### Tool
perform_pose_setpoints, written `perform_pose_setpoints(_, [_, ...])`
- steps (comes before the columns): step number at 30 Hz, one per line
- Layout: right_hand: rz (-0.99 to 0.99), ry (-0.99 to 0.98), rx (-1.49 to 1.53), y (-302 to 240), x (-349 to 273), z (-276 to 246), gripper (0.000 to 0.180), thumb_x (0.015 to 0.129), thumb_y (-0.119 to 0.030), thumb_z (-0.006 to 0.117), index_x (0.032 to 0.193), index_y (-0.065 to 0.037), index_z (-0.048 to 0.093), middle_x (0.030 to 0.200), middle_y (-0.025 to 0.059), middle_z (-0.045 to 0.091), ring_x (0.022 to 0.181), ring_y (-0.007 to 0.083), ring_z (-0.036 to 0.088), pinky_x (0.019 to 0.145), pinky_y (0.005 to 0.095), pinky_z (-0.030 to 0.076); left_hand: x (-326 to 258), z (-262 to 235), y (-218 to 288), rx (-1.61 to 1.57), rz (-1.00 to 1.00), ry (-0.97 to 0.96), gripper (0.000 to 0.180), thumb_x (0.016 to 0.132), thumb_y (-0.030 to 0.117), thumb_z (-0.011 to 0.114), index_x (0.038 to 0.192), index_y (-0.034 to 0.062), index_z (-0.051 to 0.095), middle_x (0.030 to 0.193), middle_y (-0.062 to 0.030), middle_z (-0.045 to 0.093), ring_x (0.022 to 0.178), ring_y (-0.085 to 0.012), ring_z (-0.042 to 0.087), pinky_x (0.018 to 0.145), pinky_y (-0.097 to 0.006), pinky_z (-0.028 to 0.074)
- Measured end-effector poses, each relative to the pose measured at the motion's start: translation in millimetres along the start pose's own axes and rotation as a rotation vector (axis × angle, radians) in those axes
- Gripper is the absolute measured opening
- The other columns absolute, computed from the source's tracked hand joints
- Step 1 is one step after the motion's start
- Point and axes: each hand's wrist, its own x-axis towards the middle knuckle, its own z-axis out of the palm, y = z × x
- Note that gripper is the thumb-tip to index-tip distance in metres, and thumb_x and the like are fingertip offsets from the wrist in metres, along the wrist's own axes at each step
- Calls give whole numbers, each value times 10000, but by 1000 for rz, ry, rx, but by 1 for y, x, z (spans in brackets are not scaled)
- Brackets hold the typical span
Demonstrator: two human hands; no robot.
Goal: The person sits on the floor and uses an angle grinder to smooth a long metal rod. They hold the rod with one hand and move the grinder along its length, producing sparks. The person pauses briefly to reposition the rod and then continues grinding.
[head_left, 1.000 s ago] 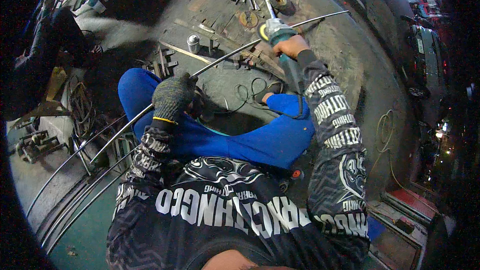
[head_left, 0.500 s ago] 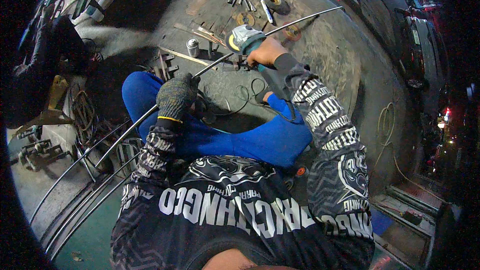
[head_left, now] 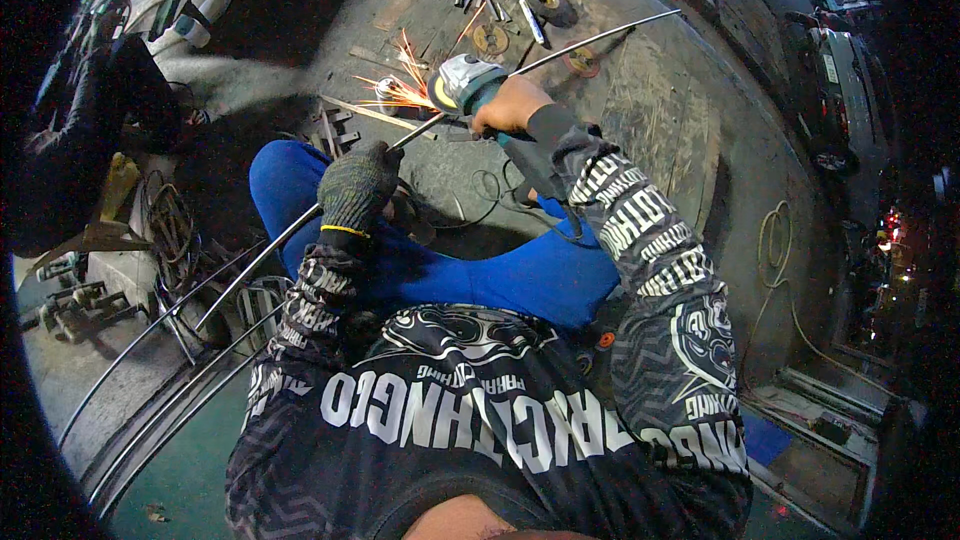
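While sparks (head_left: 404, 92) fly from the disc of the grinder (head_left: 470, 80), the grinding of the rod (head_left: 418, 132) looks to be under way and not finished. How much of its surface is done, and how much is left, cannot be told; nor whether the other rods (head_left: 128, 350) at lower left have been ground. The gloved left hand (head_left: 357, 185) is closed around the rod near the left knee (head_left: 282, 172); the bare right hand (head_left: 513, 103) is wrapped around the grinder, whose disc meets the rod beyond the glove. The rod lies across the person's left leg and out above the floor (head_left: 640, 120). Its long axis runs slantwise, from a near end at the person's left to a far end pointing forward and right, slightly bowed, perhaps by the lens.
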Motion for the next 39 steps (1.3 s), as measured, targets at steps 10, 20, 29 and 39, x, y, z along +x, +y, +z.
perform_pose_setpoints(10, [-4,-9,11,-10,8,9,598,540,-420,853,856,73,730,964,246,728,893,349,722,801,398,572,10,3,1,36,-31,-56,409,1004,465,488,1073,120,696,954,-199,716,925,-399,698,798,-537,544])
perform_pose_setpoints(20, [10,36,-6,21,-11,-8,565,550,-418,848,801,70,713,873,233,722,848,358,716,777,389,574,0,16,-11,62,108,26,251,927,314,594,1089,147,686,951,-173,712,908,-389,703,738,-509,560])
perform_pose_setpoints(29, [200,-44,-21,80,18,-17,718,570,-474,869,1053,40,735,1166,229,707,1072,354,694,924,414,559,4,20,-20,64,53,13,346,826,412,725,1038,141,696,945,-157,723,888,-382,709,751,-483,568])
perform_pose_setpoints(39, [195,67,80,135,35,-41,457,528,-337,838,757,41,718,841,213,725,791,318,708,738,383,557,-10,9,-13,37,18,43,323,905,428,635,936,112,692,797,-185,697,773,-390,698,668,-512,538])
